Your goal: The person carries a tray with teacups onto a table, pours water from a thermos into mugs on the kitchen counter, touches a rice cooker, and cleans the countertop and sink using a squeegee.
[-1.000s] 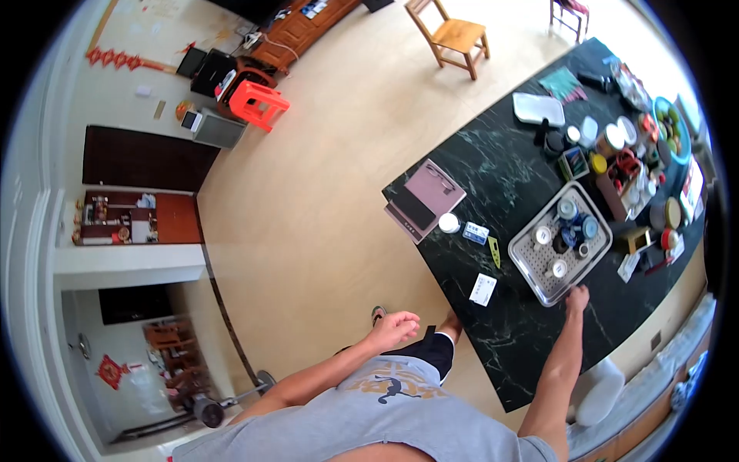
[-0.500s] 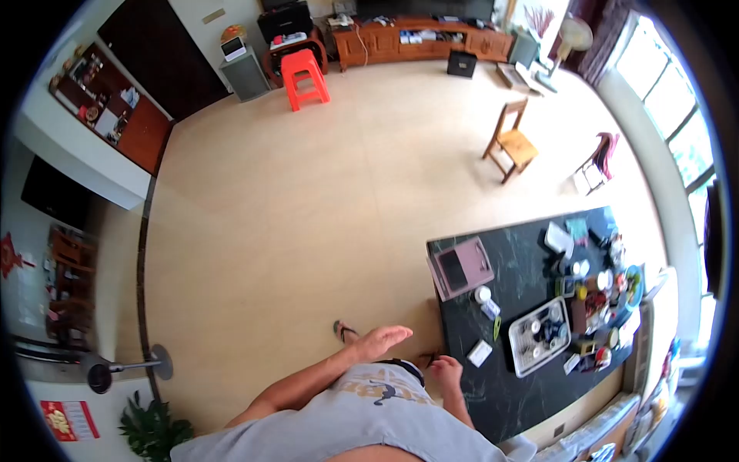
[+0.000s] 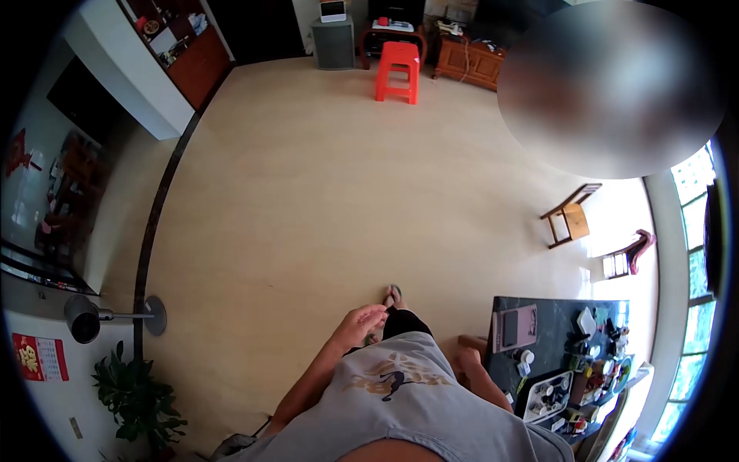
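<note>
My left hand (image 3: 360, 324) is in front of my body, over the floor, with loosely bent fingers, slightly apart, and nothing visible in them. My right hand (image 3: 469, 359) hangs at my side, close to the left edge of the dark stone-topped table (image 3: 508, 379); its fingers are too small and partly hidden to read. A pinkish case with a dark panel (image 3: 514, 329) lies on the table's near left corner. Beside it are a small white-lidded jar (image 3: 526, 356) and a white tray (image 3: 531, 414) of small bottles. A sandalled foot (image 3: 393, 295) shows below me.
Ahead, a red plastic stool (image 3: 399, 73) stands by a grey cabinet (image 3: 333, 45) and a wooden TV cabinet (image 3: 468, 61). A wooden chair (image 3: 575, 221) is at right. A potted plant (image 3: 135, 396) and a grey round-based stand (image 3: 156, 316) are at left. A blurred disc covers the upper right.
The view has turned left, so the table and chair sit farther right and lower. My left hand has gone from flat and outstretched to loosely bent. My right hand has dropped lower beside me.
</note>
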Tool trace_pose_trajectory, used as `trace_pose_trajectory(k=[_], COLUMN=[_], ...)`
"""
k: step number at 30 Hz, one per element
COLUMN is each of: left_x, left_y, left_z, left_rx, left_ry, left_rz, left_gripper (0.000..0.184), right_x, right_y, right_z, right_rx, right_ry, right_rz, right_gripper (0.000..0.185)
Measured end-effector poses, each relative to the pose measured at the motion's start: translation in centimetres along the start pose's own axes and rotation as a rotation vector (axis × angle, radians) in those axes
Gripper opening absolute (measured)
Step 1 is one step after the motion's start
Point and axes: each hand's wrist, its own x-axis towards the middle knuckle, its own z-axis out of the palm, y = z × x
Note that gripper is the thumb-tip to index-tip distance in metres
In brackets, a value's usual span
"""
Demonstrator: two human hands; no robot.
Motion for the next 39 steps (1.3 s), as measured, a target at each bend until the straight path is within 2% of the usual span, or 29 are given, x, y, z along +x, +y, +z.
trace_pose_trajectory(k=[3,4,7,10,14,16,18,20,22,25,29,32,33,37,39], left_x=[3.2,4.1,7.2,8.9,7.0,6.0,7.9,9.1,7.7,7.4,5.9,2.6,2.2,0.9,0.8], left_y=[4.1,5.1,9.6,15.3,16.0,14.6,16.2,18.0,18.0,19.4,22.6,26.2,27.8,32.3,34.4], left_z=[-9.6,-11.4,-19.1,-28.6,-28.0,-27.0,-27.9,-30.9,-34.3,-41.8,-50.3,-58.3,-60.7,-69.2,-73.7], left_rx=[-0.175,-0.291,-0.355,-0.345,-0.396,-0.408,-0.542,-0.676,-0.825,-0.782,-0.858,-0.644,-0.668,-0.597,-0.511], left_ry=[0.235,0.341,0.458,0.567,0.754,0.851,0.925,0.984,0.977,1.041,1.161,1.240,1.218,1.220,1.183], left_rz=[0.000,-0.015,0.033,0.089,0.204,0.255,0.250,0.244,0.337,0.395,0.350,0.498,0.446,0.473,0.474], left_gripper=[0.030,0.027,0.025,0.026,0.027,0.035,0.039,0.044,0.058,0.063,0.059,0.040,0.037,0.037,0.045], right_x=[2.2,3.1,7.5,10.9,14.2,16.5,17.6,18.1,17.1,17.1,14.4,9.1,7.9,5.1,4.9], right_y=[-5.1,-7.5,-18.0,-29.7,-43.0,-50.6,-61.1,-70.7,-76.1,-81.3,-80.4,-80.0,-80.6,-83.8,-85.8], right_z=[5.1,6.7,13.0,20.4,24.1,25.5,28.4,33.2,39.3,48.4,58.1,68.1,70.6,79.1,83.3], right_rx=[-0.280,-0.374,-0.644,-0.625,-0.218,-0.225,-0.347,-0.397,-0.482,-0.585,-0.727,-0.880,-0.963,-0.957,-0.998], right_ry=[-0.031,-0.059,-0.160,-0.244,-0.330,-0.411,-0.363,-0.344,-0.338,-0.395,-0.503,-0.595,-0.636,-0.603,-0.585], right_rz=[0.146,0.148,0.034,0.022,-0.067,-0.225,-0.393,-0.460,-0.504,-0.507,-0.398,-0.404,-0.428,-0.382,-0.348], right_gripper=[0.012,0.013,0.017,0.022,0.024,0.024,0.025,0.027,0.027,0.028,0.029,0.030,0.030,0.032,0.029])
